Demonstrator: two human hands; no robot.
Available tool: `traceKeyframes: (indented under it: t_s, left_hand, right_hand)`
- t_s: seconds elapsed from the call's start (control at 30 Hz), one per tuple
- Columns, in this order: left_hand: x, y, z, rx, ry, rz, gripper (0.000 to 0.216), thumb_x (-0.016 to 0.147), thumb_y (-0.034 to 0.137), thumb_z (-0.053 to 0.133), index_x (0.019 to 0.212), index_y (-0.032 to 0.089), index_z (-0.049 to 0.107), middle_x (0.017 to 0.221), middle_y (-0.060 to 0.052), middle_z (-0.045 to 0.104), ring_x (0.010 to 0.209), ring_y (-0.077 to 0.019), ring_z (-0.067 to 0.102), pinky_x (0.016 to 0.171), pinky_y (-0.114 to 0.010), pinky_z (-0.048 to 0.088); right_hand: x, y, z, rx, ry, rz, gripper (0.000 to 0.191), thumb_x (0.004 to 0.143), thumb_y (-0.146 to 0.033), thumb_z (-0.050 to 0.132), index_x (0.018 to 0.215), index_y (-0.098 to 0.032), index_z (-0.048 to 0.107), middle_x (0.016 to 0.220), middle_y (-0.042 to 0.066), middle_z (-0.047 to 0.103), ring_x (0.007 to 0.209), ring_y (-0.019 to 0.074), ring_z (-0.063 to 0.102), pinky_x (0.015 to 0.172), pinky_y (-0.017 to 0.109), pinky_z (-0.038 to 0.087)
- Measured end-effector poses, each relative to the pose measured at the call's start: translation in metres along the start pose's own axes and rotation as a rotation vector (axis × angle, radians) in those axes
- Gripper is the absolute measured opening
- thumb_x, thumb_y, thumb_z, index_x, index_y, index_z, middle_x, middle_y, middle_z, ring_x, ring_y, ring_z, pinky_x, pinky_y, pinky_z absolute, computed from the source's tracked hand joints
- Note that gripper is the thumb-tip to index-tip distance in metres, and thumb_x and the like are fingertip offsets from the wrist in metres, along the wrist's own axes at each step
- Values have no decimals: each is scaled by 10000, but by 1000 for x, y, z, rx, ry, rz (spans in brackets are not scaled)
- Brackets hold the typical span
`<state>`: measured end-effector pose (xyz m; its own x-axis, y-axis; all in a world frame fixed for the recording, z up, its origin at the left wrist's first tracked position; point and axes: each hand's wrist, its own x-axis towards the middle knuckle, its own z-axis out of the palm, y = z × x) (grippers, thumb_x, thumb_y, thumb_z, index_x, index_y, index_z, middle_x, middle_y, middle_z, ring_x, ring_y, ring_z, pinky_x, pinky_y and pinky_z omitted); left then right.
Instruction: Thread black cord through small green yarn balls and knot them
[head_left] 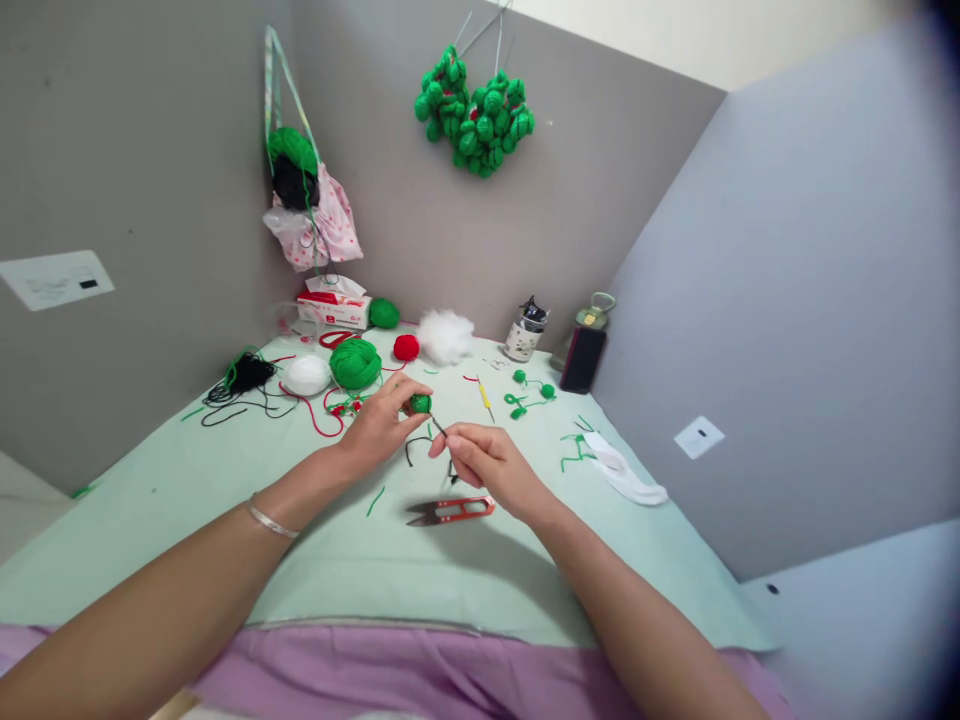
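Note:
Between the fingers of my left hand (382,420) is a small green crocheted ball (421,403). My right hand (487,460) is closed in a pinch just right of it, gripping black yarn (439,426) that runs straight and taut to the ball. Whether a needle is also in those fingers I cannot tell. A dark loose end (451,470) hangs below my right fingers. Orange-handled thread snips (454,511) lie on the table under my right hand. Beyond the hands lies a yellow-handled crochet hook (484,398).
Green yarn (355,364), white yarn (306,375), black yarn strands (251,372) and red yarn (406,347) lie at the back left. White stuffing (445,337), a pen cup (526,335) and a phone (583,360) against a bottle (596,312) stand behind. Small green pieces (531,392) lie right.

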<state>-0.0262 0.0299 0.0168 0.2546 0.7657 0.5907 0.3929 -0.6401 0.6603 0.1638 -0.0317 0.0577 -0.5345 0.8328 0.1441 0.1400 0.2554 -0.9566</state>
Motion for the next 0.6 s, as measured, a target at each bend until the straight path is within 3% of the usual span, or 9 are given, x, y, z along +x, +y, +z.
traceKeyframes:
  t_s: [0.13, 0.33, 0.5, 0.53, 0.6]
  left_hand:
    - [0, -5, 2, -22, -2, 16, 209, 830, 182, 602, 1036, 204, 622, 993, -45, 567, 827, -160, 561, 772, -303, 471]
    - [-1, -3, 9, -127, -37, 52, 177, 827, 189, 612, 1001, 203, 640, 986, -47, 596, 886, -171, 579, 795, -309, 473]
    - [0, 6, 10, -287, -104, -185, 255, 758, 223, 679, 1006, 204, 625, 951, -21, 610, 744, -136, 561, 722, -291, 455]
    - [1, 6, 10, -329, -101, -236, 280, 745, 234, 692, 1012, 203, 611, 921, -13, 608, 715, -130, 551, 694, -283, 447]
    - [3, 6, 9, -405, -92, -290, 310, 731, 252, 709, 1013, 200, 590, 894, -5, 599, 695, -122, 541, 665, -270, 432]
  right_hand:
    - [-12, -18, 6, -127, -201, -2, 339, 965, -415, 445, 916, -160, 663, 630, -33, 462, 577, 84, 412, 567, 208, 354]
    - [-17, -25, 6, -110, -304, -20, 344, 968, -390, 457, 860, -130, 653, 671, -17, 481, 587, 72, 393, 572, 197, 364]
    - [-15, -25, -10, -193, -462, 53, 355, 975, -403, 431, 994, -146, 675, 683, -7, 556, 559, 73, 450, 567, 204, 389]
    - [-14, -22, -15, -189, -449, 84, 358, 970, -411, 435, 1031, -150, 672, 753, 10, 602, 551, 70, 468, 567, 211, 402]
    - [-9, -15, -29, -210, -293, 116, 357, 953, -423, 455, 1069, -161, 668, 887, 35, 648, 527, 63, 474, 549, 221, 404]
